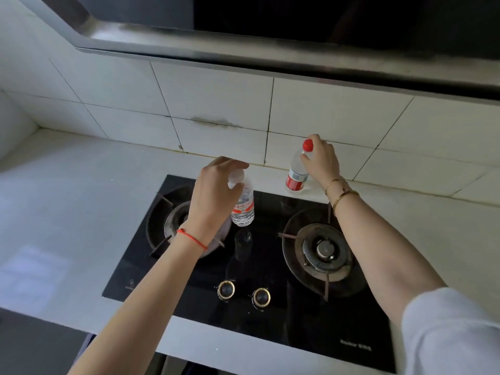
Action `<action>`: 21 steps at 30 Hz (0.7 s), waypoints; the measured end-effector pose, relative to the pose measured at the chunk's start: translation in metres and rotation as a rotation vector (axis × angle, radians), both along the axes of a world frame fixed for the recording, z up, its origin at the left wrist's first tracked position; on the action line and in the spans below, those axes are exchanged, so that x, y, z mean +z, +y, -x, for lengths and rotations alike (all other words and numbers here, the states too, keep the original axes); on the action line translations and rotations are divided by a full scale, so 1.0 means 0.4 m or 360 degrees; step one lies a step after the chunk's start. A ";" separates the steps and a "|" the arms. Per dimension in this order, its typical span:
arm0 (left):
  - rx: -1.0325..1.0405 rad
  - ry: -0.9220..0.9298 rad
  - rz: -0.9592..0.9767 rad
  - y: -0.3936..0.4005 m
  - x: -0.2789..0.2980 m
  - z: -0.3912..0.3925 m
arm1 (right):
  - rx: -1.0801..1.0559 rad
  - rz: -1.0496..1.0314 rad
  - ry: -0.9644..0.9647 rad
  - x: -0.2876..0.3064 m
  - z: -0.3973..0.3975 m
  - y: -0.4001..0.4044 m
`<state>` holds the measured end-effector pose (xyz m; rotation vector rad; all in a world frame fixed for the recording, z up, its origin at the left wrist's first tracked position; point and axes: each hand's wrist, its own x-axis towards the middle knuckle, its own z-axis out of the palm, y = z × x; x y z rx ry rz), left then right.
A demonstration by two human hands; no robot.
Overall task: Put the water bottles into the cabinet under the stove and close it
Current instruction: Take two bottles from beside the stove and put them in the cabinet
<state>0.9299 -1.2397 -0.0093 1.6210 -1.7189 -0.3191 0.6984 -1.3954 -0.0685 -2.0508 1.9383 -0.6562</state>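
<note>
White tiled kitchen, black glass stove [205,290] set in pale surface [67,212]. Frame centre: left hand [216,185], fingers curled round top of white-capped bottle [243,207] above stove. Farther, upper right: right hand [322,161] fingers pinch red-capped bottle [296,175] at neck, by wall.

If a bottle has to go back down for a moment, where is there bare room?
Bare white counter lies left of the hob, up to the tiled wall. A narrow strip runs behind the hob beside the red-capped bottle. The glass between the burners is crowded: white-capped bottle, left hand and knobs.
</note>
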 end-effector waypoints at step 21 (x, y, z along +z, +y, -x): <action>-0.0011 0.0047 0.0146 0.166 0.038 -0.059 | 0.0157 0.0687 -0.0072 0.084 -0.082 0.357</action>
